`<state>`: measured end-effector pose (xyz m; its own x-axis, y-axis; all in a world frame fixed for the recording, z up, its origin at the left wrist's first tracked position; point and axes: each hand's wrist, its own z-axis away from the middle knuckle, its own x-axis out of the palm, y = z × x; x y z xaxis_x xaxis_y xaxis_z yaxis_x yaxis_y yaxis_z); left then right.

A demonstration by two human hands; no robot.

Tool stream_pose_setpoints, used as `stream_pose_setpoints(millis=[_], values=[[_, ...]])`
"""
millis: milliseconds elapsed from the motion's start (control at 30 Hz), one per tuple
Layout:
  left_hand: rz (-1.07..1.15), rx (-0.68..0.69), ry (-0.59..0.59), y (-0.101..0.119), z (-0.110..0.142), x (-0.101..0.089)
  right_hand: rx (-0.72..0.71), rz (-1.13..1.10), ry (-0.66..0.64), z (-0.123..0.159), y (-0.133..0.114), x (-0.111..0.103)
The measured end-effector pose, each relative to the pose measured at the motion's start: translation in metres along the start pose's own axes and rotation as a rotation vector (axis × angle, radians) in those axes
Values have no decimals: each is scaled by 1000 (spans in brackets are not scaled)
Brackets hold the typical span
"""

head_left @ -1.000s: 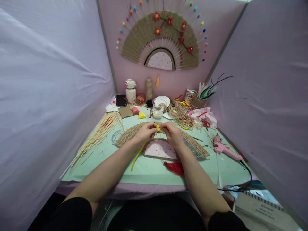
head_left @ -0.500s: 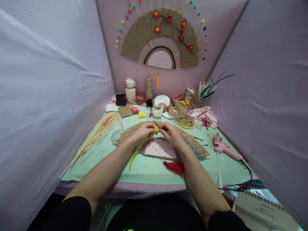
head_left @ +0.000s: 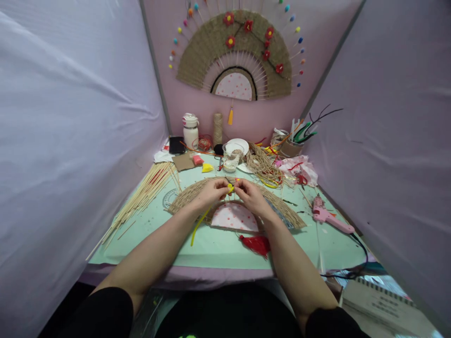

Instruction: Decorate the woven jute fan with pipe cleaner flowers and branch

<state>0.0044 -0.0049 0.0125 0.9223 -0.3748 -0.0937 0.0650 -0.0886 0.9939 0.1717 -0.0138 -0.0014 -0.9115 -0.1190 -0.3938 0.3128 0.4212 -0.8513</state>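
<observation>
My left hand (head_left: pixel 213 193) pinches a yellow pipe cleaner (head_left: pixel 199 226), whose long tail hangs down to the left below the wrist. Its other end is bent into a small coil between my fingertips. My right hand (head_left: pixel 251 195) is closed at the coil's right side, its thumb and fingertips against the yellow. Both hands are above a woven twine fan (head_left: pixel 192 192) lying on the table. The fan has a pink spotted half-round panel (head_left: pixel 234 217) at its centre. A red tassel (head_left: pixel 256 245) lies below it, near my right forearm.
Thin wooden sticks (head_left: pixel 141 197) spread on the left. A pink glue gun (head_left: pixel 331 218) with a black cord lies right. Behind are a white bottle (head_left: pixel 190 134), a twine spool (head_left: pixel 217 129), a clear cup (head_left: pixel 230 162) and loose twine (head_left: pixel 264 164). A finished fan (head_left: pixel 204 56) hangs on the wall.
The yellow coil has turned a little between my fingertips, and its hanging tail has drawn up slightly. My right fingertips have shifted slightly. The fan and tools stay put.
</observation>
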Motion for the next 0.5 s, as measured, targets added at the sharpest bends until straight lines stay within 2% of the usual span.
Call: stream_pose_setpoints(millis=[167, 300, 400, 500], values=[[-282, 205, 152, 1, 4, 7, 226, -211, -11, 0, -3, 0], [-386, 302, 162, 3, 9, 10, 407, -438, -36, 0, -5, 1], [-344, 284, 160, 2, 8, 11, 457, -565, -50, 0, -6, -1], [-158, 170, 147, -2, 4, 10, 414, -549, -22, -1, -5, -4]])
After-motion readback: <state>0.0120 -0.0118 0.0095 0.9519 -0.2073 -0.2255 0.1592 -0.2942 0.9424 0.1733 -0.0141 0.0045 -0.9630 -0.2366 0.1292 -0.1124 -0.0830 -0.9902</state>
